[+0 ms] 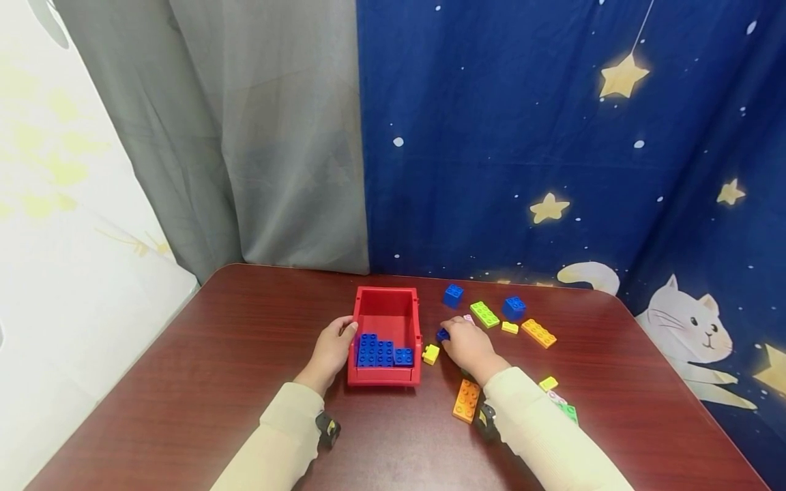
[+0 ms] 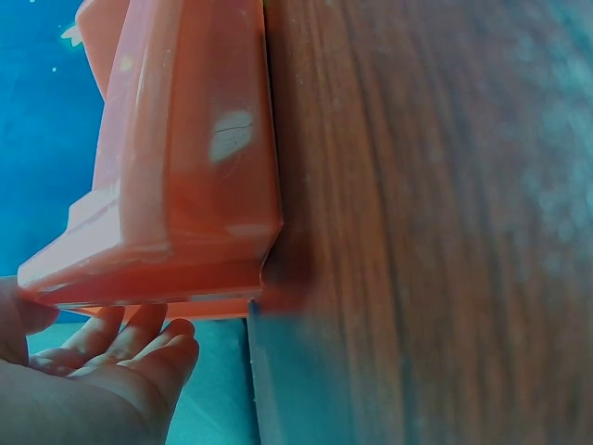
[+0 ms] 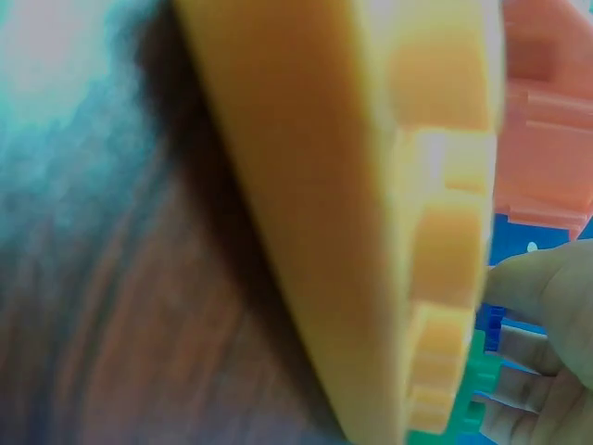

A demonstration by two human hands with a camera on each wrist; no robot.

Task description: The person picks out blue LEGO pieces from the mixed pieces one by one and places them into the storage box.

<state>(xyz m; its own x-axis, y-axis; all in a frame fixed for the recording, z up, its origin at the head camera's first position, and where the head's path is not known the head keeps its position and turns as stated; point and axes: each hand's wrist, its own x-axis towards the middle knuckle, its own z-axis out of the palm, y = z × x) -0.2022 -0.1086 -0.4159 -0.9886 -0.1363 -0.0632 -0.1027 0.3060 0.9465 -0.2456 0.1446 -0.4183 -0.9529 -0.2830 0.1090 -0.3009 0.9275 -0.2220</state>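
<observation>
A red open-topped box stands on the table, with several blue toy bricks lined up along its near end. My left hand holds the box's left side; in the left wrist view the thumb meets the rim and the fingers lie bent against the wall. Right of the box, my right hand pinches a small dark blue brick, mostly covered by the fingers. Between box and right hand lies a yellow brick. A large orange brick fills much of the right wrist view.
Beyond the right hand are two blue bricks, a lime brick, a small yellow brick and an orange brick. Yellow, pink and green bricks lie beside the right sleeve. Curtains hang behind the table.
</observation>
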